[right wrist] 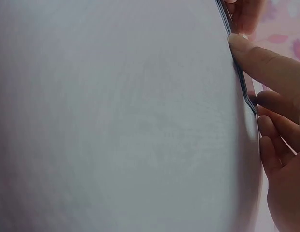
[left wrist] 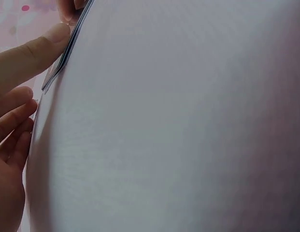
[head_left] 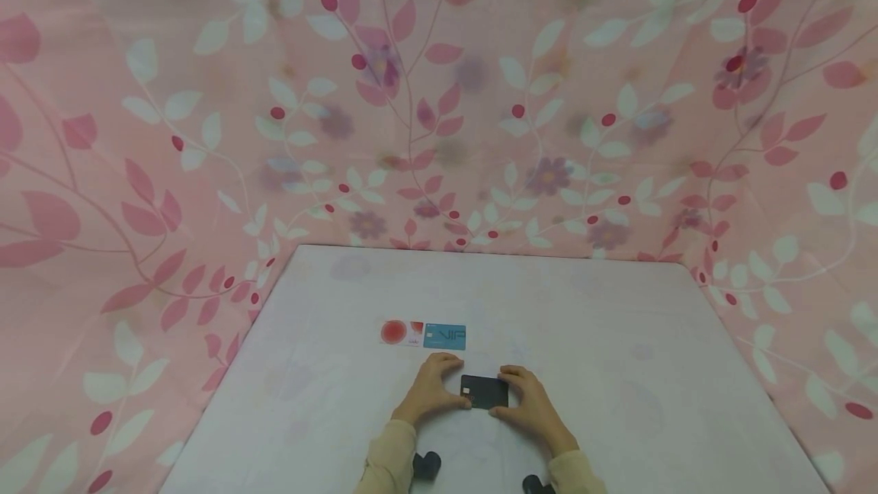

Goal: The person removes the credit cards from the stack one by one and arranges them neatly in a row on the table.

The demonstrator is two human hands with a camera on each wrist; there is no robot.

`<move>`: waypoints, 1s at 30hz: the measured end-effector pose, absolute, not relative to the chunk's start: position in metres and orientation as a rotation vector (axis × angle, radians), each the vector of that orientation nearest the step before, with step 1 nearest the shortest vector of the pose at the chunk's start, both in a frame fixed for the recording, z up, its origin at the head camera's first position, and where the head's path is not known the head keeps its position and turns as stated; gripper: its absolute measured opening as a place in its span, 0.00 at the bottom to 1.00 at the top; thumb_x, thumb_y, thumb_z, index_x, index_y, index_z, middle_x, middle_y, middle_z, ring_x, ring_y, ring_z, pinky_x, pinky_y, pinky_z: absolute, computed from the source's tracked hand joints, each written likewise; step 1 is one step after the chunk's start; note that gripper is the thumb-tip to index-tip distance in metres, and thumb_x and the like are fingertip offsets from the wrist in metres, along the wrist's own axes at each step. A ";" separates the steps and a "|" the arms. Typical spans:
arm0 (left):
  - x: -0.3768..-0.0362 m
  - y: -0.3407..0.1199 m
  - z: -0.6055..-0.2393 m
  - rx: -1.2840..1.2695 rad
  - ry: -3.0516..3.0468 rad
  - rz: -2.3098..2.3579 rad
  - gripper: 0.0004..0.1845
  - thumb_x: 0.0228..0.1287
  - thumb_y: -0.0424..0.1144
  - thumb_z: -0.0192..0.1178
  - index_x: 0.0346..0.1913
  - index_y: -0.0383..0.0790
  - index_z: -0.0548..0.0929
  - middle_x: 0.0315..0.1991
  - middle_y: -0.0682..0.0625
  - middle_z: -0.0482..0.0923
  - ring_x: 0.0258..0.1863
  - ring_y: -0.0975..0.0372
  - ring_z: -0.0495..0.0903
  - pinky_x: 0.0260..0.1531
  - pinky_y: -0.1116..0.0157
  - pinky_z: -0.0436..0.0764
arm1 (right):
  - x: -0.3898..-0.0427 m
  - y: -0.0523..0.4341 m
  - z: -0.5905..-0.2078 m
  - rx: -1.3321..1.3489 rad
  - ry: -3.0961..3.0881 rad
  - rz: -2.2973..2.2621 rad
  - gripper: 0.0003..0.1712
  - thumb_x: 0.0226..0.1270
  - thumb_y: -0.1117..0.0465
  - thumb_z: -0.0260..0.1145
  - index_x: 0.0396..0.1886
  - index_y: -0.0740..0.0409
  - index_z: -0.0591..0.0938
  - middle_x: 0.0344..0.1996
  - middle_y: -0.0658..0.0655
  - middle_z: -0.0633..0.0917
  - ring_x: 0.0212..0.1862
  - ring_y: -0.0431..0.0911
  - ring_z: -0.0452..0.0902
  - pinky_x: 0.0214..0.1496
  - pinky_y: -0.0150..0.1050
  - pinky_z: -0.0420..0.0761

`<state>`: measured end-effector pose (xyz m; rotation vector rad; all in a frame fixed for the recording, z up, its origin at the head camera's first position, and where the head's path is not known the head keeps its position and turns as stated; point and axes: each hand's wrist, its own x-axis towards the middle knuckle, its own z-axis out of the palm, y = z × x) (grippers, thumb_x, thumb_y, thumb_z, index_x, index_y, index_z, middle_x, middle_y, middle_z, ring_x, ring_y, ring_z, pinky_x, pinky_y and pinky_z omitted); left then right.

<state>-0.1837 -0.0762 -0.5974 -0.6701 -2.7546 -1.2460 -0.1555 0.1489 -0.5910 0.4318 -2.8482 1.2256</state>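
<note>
A dark card or thin stack of cards [head_left: 484,392] lies on the white table [head_left: 617,357] near its front edge. My left hand [head_left: 434,389] pinches its left end and my right hand [head_left: 524,396] pinches its right end. In the left wrist view the left hand [left wrist: 21,82] has its thumb on the thin card edge [left wrist: 65,53]. The right wrist view shows the right hand [right wrist: 270,101] with its thumb on the card edge [right wrist: 241,79]. Beyond the hands lie a white card with a red disc [head_left: 401,332] and a blue VIP card [head_left: 444,336], side by side and touching.
Pink floral cloth [head_left: 439,97] walls the table at the back and on both sides. Two dark wrist-camera mounts [head_left: 427,466] show by the sleeves at the bottom edge.
</note>
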 end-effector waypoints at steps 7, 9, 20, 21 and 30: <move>-0.180 -0.076 -0.595 -0.638 -2.833 -1.255 0.36 0.33 0.49 0.79 0.50 0.36 0.82 0.52 0.49 0.74 0.55 0.55 0.70 0.59 0.55 0.70 | -0.155 0.148 -0.591 0.401 -2.848 1.235 0.32 0.38 0.57 0.80 0.46 0.65 0.81 0.53 0.61 0.78 0.59 0.59 0.70 0.62 0.57 0.67; -0.179 -0.076 -0.595 -0.617 -2.865 -1.258 0.34 0.33 0.48 0.79 0.49 0.37 0.83 0.53 0.50 0.74 0.57 0.55 0.69 0.60 0.55 0.69 | -0.155 0.148 -0.592 0.394 -2.843 1.243 0.31 0.37 0.56 0.81 0.44 0.63 0.82 0.53 0.60 0.78 0.59 0.59 0.70 0.62 0.57 0.67; -0.180 -0.077 -0.595 -0.630 -2.853 -1.261 0.29 0.33 0.46 0.79 0.44 0.40 0.85 0.53 0.50 0.74 0.56 0.55 0.69 0.60 0.54 0.69 | -0.160 0.149 -0.591 0.436 -2.802 1.297 0.30 0.34 0.60 0.81 0.41 0.63 0.80 0.52 0.62 0.78 0.58 0.60 0.70 0.62 0.57 0.66; -0.180 -0.077 -0.595 -0.634 -2.846 -1.263 0.29 0.33 0.46 0.79 0.44 0.40 0.85 0.52 0.50 0.74 0.56 0.55 0.69 0.60 0.53 0.69 | -0.160 0.149 -0.591 0.441 -2.805 1.295 0.30 0.34 0.60 0.81 0.41 0.63 0.79 0.52 0.62 0.78 0.58 0.61 0.70 0.62 0.57 0.66; -0.180 -0.075 -0.599 -0.653 -2.791 -1.286 0.28 0.31 0.43 0.80 0.42 0.41 0.84 0.51 0.49 0.75 0.56 0.54 0.70 0.60 0.54 0.69 | -0.160 0.149 -0.594 0.402 -2.831 1.287 0.34 0.34 0.58 0.81 0.45 0.63 0.79 0.53 0.62 0.77 0.59 0.59 0.70 0.63 0.56 0.66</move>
